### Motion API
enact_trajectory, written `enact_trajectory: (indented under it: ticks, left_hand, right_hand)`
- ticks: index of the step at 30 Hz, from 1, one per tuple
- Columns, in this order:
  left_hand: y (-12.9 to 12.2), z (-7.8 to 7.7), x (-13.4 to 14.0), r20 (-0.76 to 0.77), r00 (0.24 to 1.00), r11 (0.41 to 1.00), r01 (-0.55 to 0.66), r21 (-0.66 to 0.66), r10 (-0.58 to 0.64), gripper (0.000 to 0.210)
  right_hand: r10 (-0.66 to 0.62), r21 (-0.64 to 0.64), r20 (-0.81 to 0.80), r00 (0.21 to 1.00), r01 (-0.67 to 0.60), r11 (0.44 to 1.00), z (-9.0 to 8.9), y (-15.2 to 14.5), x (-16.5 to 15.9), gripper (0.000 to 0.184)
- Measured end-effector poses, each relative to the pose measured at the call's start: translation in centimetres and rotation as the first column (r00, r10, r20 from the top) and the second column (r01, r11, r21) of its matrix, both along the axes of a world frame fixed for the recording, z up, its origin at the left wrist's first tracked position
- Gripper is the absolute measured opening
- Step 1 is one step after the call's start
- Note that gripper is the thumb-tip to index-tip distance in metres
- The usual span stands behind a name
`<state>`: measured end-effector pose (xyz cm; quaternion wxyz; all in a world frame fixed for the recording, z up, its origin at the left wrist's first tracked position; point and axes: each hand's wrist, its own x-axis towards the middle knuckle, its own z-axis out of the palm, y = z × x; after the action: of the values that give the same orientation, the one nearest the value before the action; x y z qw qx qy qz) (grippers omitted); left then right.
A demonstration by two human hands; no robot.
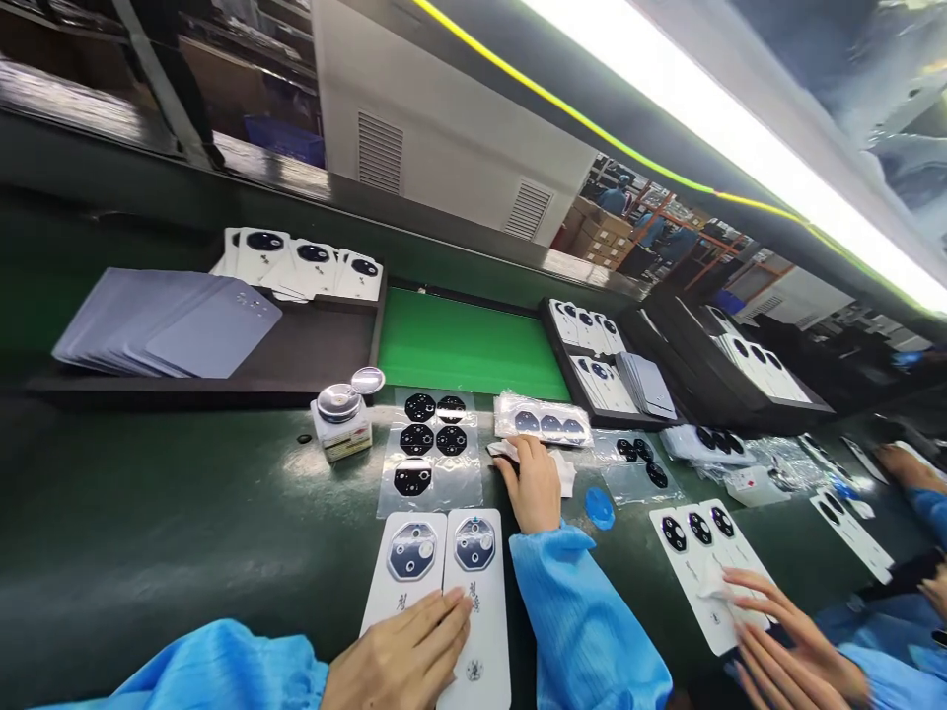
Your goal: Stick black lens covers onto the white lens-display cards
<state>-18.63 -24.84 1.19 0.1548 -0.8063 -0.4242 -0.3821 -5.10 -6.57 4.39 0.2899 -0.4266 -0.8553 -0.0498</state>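
My left hand (403, 651) lies flat, fingers stretched, across two white phone back covers. The left cover (381, 592) and the right cover (484, 621) rest side by side, each with a dark octagonal camera panel at the top and printed characters below. Farther out, my right hand (534, 488) is closed on a crumpled white wiping cloth (566, 473) at the bench surface. Just beyond it is a plastic-wrapped stack of covers (544, 419). Beside my right hand lies a clear sheet (473, 483) carrying several black octagonal pieces.
A small dispenser with a metal lid (340, 419) stands at left. Behind are black trays (318, 335) with grey plates (178, 320) and white covers. A blue disc (599, 508) lies to the right. A co-worker's hands (791, 631) wipe covers (688, 567) at right.
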Motion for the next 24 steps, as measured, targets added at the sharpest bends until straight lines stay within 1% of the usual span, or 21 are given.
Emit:
enact_trajectory:
  ticks: [3,6,9,11,13,14,16,19,20,22,23,24]
  left_hand:
    - [0.0,-0.1,-0.4,-0.077,0.996,0.999,0.044,-0.004,-0.044,0.037]
    - [0.2,-0.1,-0.7,-0.065,0.997,0.998,0.041,0.045,-0.038,0.042]
    - [0.4,0.0,-0.8,-0.086,0.995,0.995,0.051,0.082,-0.044,0.043]
    - [0.3,-0.1,-0.6,-0.088,0.995,0.995,0.048,0.093,-0.04,0.044]
    - [0.3,-0.2,-0.2,-0.061,0.998,0.995,0.029,0.093,-0.023,0.044]
    - [0.3,-0.3,-0.1,-0.041,0.999,0.995,0.019,0.094,-0.015,0.043]
    - [0.3,-0.1,0.1,-0.001,1.0,0.995,0.001,0.105,-0.001,0.043]
    - [0.6,0.5,0.0,-0.001,1.0,0.99,0.01,0.14,-0.01,0.044]
    - [0.6,0.6,0.0,-0.007,1.0,0.989,0.014,0.15,-0.013,0.044]
    - [0.7,0.6,-0.1,-0.009,1.0,0.989,0.014,0.15,-0.013,0.043]
    - [0.7,0.5,0.0,0.003,1.0,0.99,0.008,0.141,-0.009,0.043]
    - [0.7,0.3,0.1,0.015,1.0,0.991,0.003,0.132,-0.005,0.042]
  right_hand:
    - [-0.025,0.0,-0.041,0.999,0.025,1.0,0.9,-1.7,1.1,0.016]
    - [-0.027,-0.004,-0.097,0.995,0.027,1.0,1.3,-3.9,2.3,0.013]
    - [-0.017,-0.014,-0.15,0.989,0.015,1.0,0.7,-5.8,2.7,0.016]
    - [-0.01,-0.014,-0.176,0.984,0.007,1.0,0.1,-6.5,2.7,0.02]
    - [-0.001,0.002,-0.186,0.982,0.001,1.0,0.1,-6.9,3.4,0.021]
    - [0.009,0.02,-0.183,0.983,-0.005,1.0,0.3,-7.0,4.2,0.022]
    - [0.039,0.073,-0.155,0.987,-0.028,0.997,1.5,-7.0,7.3,0.028]
    - [0.096,0.165,-0.077,0.992,-0.082,0.983,3.7,-7.2,14.0,0.04]
    - [0.096,0.203,-0.067,0.993,-0.08,0.976,4.3,-7.3,16.1,0.043]
    - [0.083,0.237,-0.042,0.996,-0.071,0.969,4.6,-7.6,18.9,0.043]
    - [0.074,0.247,-0.042,0.996,-0.061,0.967,4.3,-7.6,19.4,0.043]
    - [0.065,0.25,-0.048,0.997,-0.051,0.967,3.9,-7.5,19.3,0.044]
